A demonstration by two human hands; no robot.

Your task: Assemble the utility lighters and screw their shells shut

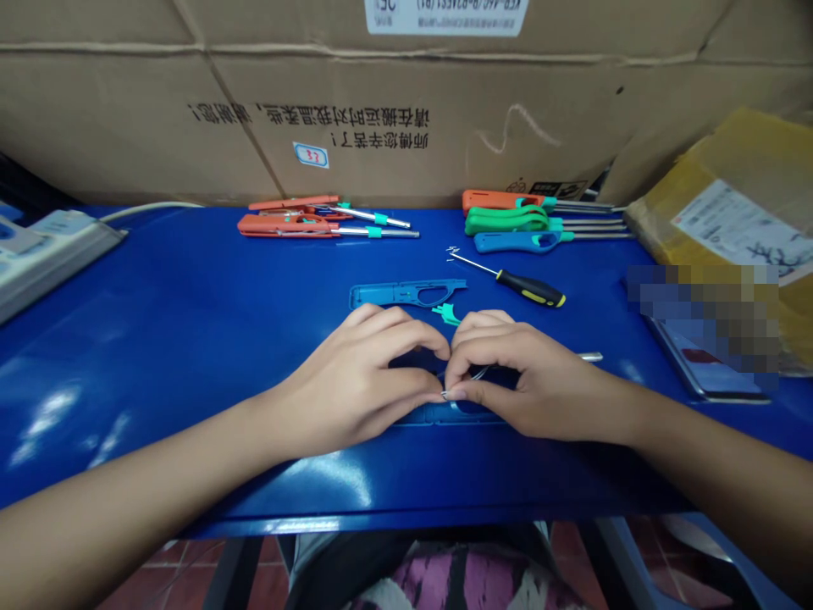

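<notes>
**Inspector:** What was the state of your hands?

**Worker:** Both were curled nearly closed. My right hand [517,377] had thumb and forefinger pinched on a thin metal piece [448,394]. My left hand [365,377] met it fingertip to fingertip and pinched the same piece.

**Inspector:** Where was that piece?

**Worker:** It was at the front middle of the blue table [190,339], just above a blue lighter shell [432,417] that lay flat under my hands. A metal tube [589,357] stuck out to the right from behind my right hand. I could not tell whether it joined the piece.

**Inspector:** What lay around it?

**Worker:** Just beyond my fingers lay a second blue shell half [406,294] and a small green part [448,314]. Near them was a screwdriver [527,289] with a black-and-yellow handle. Orange lighters [298,222] lay at the back left and mixed-colour lighters [508,220] at the back right, both against a cardboard box [406,102].
</notes>
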